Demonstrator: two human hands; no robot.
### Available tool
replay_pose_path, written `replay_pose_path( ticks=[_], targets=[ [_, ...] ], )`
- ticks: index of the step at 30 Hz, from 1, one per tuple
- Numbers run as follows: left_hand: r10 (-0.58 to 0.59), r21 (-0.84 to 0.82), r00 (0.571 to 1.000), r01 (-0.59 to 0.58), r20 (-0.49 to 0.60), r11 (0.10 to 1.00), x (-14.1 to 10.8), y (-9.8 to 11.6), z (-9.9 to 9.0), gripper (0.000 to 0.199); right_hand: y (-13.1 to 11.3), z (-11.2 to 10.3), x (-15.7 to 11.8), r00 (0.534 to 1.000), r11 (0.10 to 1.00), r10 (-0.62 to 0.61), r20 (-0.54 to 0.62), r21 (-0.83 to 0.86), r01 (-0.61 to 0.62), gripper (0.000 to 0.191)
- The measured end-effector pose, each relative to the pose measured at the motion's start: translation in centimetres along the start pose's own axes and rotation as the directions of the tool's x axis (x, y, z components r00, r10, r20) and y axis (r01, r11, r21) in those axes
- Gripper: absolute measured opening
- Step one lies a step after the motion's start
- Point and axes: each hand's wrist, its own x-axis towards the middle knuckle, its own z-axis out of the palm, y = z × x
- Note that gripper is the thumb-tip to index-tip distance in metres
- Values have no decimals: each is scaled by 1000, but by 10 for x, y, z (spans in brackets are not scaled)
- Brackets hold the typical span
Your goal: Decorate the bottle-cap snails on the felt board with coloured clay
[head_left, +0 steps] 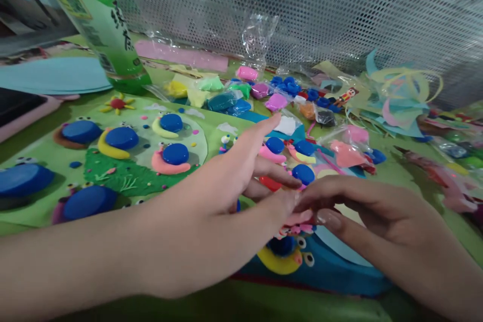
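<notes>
My left hand reaches in from the left over a craft board, its index finger stretched out and its thumb near the right fingertips. My right hand comes from the right, fingers bent and pinched around something too small to make out. The fingertips of both hands meet above the board. Below them lies a yellow clay snail with googly eyes on a blue sheet. Other clay snails with blue caps, such as a pink one, sit on the light green board at the left.
A green tea bottle stands at the back left beside pale blue paper. Bagged clay lumps, like a pink one, lie behind the hands. Paper strips are heaped at the right. A perforated metal panel rises at the back.
</notes>
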Motion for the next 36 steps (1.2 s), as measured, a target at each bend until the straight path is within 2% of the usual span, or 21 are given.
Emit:
replay_pose_path(
  ticks=[2, 6, 9, 13, 21, 28, 33, 36],
  targets=[
    [-18, 56, 996, 13, 88, 998, -1, 0, 1, 77, 0, -2, -1, 999, 1000, -12, 30, -18, 12, 10],
    [-30, 209, 997, 15, 66, 978, -5, -6, 8, 93, 1, -4, -1, 998, 1000, -6, 68, -12, 7, 11],
    [-19, 163, 997, 7, 74, 987, -7, -9, 15, 88, 0, 0, -1, 999, 999, 31, 27, 26, -32, 11],
    [-8, 78, 1000, 7, 15, 997, -8, -10, 19, 85, -1, 3, -1, 999, 999, 41, 4, 18, -41, 10],
    [34, 86, 998, -38, 51, 996, -6, -14, 22, 76, 1, 2, 0, 999, 1000, -9, -43, -2, 9, 7],
    [22, 86, 999, -24, 26, 996, -6, -10, 22, 82, -1, -2, 3, 999, 999, -35, 17, -24, 35, 9],
    [40, 57, 999, -41, 27, 998, -6, -11, 22, 72, -2, 1, 3, 999, 1000, -19, -35, 20, 20, 12],
    [29, 40, 999, -30, 22, 999, -4, -11, 23, 73, 0, 0, 2, 999, 999, -32, -22, 28, 33, 13]
  ],
)
